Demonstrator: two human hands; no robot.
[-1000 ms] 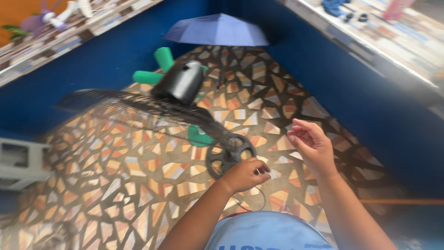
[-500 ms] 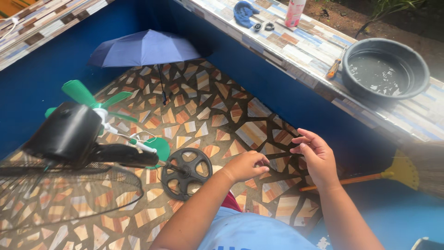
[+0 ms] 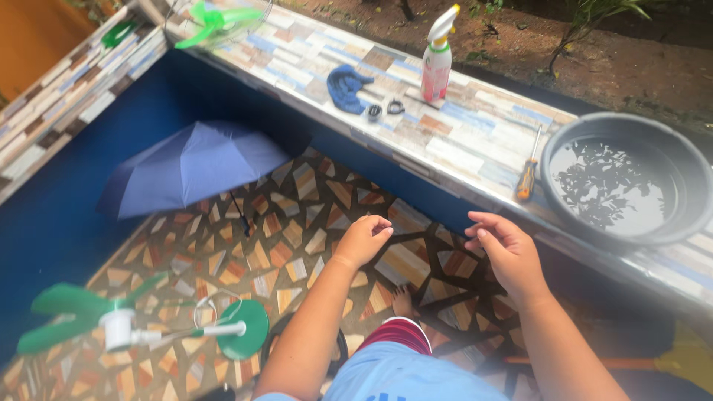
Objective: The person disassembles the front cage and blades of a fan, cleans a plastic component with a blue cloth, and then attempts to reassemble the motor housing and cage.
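- Tiled ledge (image 3: 475,141): left of the black water basin (image 3: 622,178) lie a screwdriver (image 3: 528,172), a spray bottle (image 3: 437,61) and a blue cloth (image 3: 347,85).
- Mosaic floor (image 3: 297,230): far left of the basin, an open blue umbrella (image 3: 193,163) and green fan blades (image 3: 78,312).

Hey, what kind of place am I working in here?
Likely an outdoor patio or porch: a mosaic-tiled floor, a tiled ledge bordering bare soil, and an open blue umbrella on the floor.

left hand (image 3: 362,239): raised, fingers curled, empty | right hand (image 3: 507,251): raised, loosely open, empty
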